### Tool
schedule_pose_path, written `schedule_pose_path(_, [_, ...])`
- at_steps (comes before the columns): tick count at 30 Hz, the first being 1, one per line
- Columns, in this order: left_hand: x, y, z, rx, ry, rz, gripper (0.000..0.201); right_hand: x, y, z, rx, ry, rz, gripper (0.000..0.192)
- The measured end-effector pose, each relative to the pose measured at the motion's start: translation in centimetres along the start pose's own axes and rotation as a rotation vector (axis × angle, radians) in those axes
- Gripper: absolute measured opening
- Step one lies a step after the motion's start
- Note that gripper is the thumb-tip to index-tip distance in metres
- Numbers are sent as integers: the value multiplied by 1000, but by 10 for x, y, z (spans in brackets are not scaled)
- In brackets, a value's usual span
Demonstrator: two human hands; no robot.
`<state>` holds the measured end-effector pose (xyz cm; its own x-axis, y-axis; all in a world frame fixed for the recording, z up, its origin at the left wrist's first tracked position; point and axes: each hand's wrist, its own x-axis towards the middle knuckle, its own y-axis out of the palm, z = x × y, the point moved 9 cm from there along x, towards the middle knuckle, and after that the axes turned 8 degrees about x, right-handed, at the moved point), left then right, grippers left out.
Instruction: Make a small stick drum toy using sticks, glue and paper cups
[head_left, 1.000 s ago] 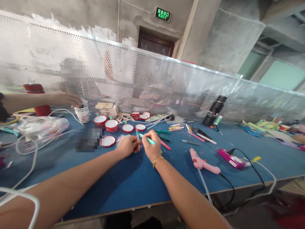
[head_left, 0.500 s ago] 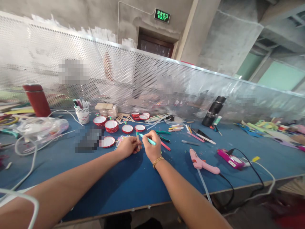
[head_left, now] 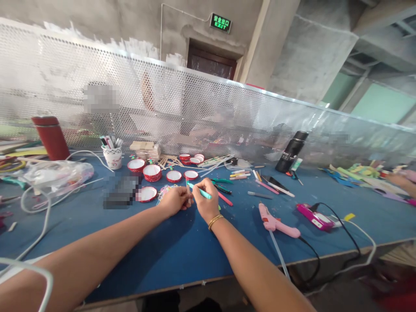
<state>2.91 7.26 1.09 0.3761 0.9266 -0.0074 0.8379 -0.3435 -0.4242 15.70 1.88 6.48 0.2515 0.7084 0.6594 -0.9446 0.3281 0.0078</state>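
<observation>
Hands met mid-table (head_left: 182, 242) on the blue surface. The left hand (head_left: 175, 200) pinned a small wooden stick (head_left: 187, 189) flat, fingers closed on it. The right hand (head_left: 205, 203) (gold bracelet at the wrist) kept a closed grip on a teal marker (head_left: 200, 191), tip at the stick. Red-rimmed lids (head_left: 152, 171) lay just beyond; a pink glue gun (head_left: 276, 222) rested to the right.

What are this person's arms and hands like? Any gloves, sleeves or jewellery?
Both forearms are bare, with no gloves and no sleeves in view. The left hand shows no ring or watch. The right hand has a thin gold beaded bracelet around the wrist. No markings show on either arm.
</observation>
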Motion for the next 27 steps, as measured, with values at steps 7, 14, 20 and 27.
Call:
schedule_pose_path(7, [2,1,5,-16,-3,-2,27,0,-6,-1,-44,-5,-64,18])
schedule_pose_path(14, [1,0,4,7,1,-4,25,0,-1,1,-8,-11,-20,16])
schedule_pose_path(20, [2,1,3,20,12,2,24,-1,-2,2,28,-1,-29,16])
schedule_pose_path(27, [1,0,2,-5,10,7,28,0,-6,3,-8,-10,-73,18])
